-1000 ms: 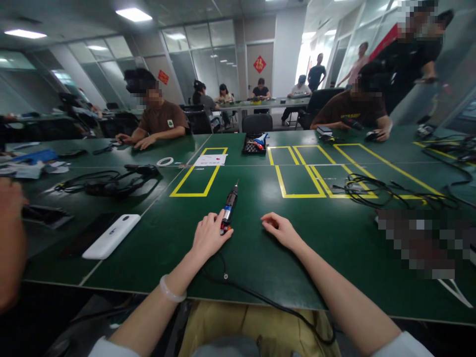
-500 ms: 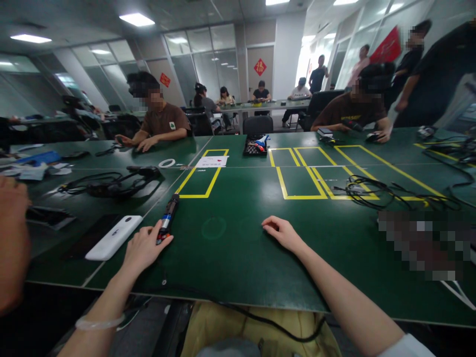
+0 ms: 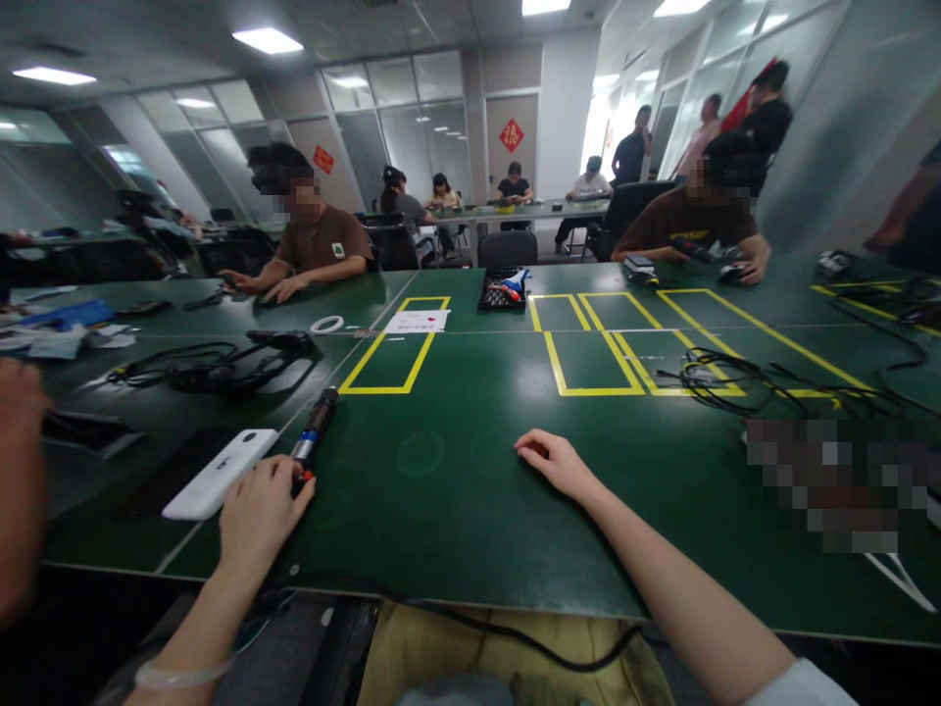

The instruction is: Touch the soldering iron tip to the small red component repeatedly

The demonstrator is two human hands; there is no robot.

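Observation:
My left hand (image 3: 263, 505) is closed round the lower end of a black flashlight-like tool (image 3: 316, 427) with a blue and silver band; the tool lies on the green table (image 3: 456, 510), pointing away from me. Red bits show between the thumb and fingers. Just left of this hand is a white device (image 3: 221, 476) resting beside a dark flat sheet. My right hand (image 3: 555, 461) rests on the table right of centre, its fingers curled together; whether anything small is inside is hidden.
Yellow tape rectangles (image 3: 374, 390) mark the table, one with a white paper (image 3: 417, 322). A black tray (image 3: 502, 291) of small items stands beyond. Black cables lie left and right (image 3: 706, 378). Another person's arm (image 3: 22, 490) is at the left edge; people sit opposite.
My left hand and the black tool have moved left and slightly toward me, closer to the white device. My right hand stays in place. A person at the right has moved.

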